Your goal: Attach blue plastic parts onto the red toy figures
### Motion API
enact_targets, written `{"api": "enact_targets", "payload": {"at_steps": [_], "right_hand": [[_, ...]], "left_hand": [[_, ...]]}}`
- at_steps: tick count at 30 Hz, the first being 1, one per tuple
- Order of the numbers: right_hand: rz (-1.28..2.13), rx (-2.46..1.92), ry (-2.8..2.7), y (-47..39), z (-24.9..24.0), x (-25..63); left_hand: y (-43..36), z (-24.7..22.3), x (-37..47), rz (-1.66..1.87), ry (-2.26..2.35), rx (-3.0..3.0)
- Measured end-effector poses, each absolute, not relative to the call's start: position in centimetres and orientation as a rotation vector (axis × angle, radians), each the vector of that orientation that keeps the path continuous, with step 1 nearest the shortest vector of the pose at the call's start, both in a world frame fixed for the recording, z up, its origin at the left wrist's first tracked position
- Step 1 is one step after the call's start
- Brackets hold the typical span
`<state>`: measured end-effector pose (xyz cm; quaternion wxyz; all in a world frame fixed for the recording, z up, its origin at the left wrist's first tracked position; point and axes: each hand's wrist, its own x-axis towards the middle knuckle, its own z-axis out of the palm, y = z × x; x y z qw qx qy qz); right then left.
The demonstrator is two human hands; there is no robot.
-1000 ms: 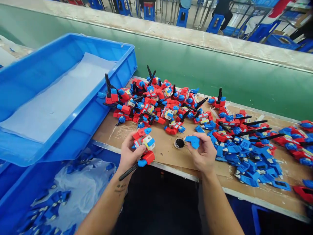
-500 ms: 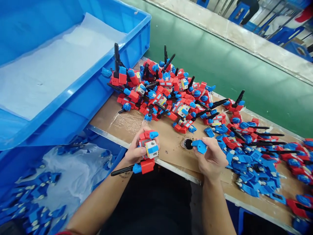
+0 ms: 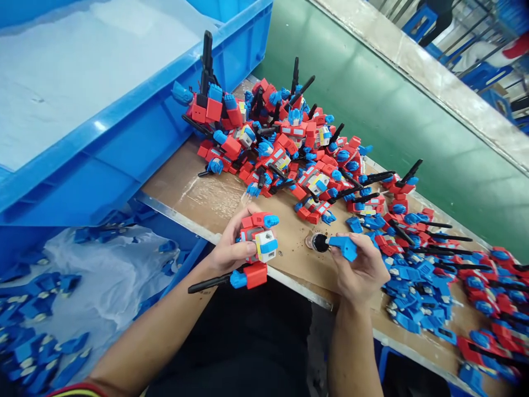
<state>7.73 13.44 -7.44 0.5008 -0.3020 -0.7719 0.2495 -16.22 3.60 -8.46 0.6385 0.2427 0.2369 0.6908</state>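
A red, white and blue toy robot's upper body [image 3: 266,245] is gripped in my left hand [image 3: 235,248], my thumb across its side; a black gun part sticks out toward my forearm. My right hand [image 3: 363,270] pinches a blue toy leg piece [image 3: 344,247] between thumb and fingers. The piece's inner end is beside a small round pot of black liquid [image 3: 319,242] on the cardboard; whether it touches the liquid I cannot tell. Dark specks dot the cardboard [image 3: 289,270] around the pot.
Many similar toy bodies [image 3: 297,132] are heaped behind my hands. Loose blue leg pieces [image 3: 421,292] lie to the right. A large blue crate [image 3: 136,127] stands at the left, above a lower bin with blue pieces [image 3: 37,342]. A green surface [image 3: 372,105] runs behind the table.
The view has shifted a little. Both hands keep their hold; the toy body and the blue leg piece sit slightly further right in the picture.
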Motion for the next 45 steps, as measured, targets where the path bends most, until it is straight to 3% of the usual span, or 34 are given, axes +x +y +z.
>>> {"api": "enact_targets", "payload": {"at_steps": [17,31,45], "right_hand": [[0.776,-1.105,-1.772,14.0,-7.4,7.0],[1.065,-0.887,-1.384,9.5,-2.4,5.7],[1.211,-0.992,-1.363,6.4,-2.7,5.5]], "left_hand": [[3.8,-8.6,-16.0,1.591,0.56,0.503],[3.4,-7.0,-12.8,1.596,0.777,0.711],[2.7,-5.9,-9.9,1.573,0.572,0.717]]}}
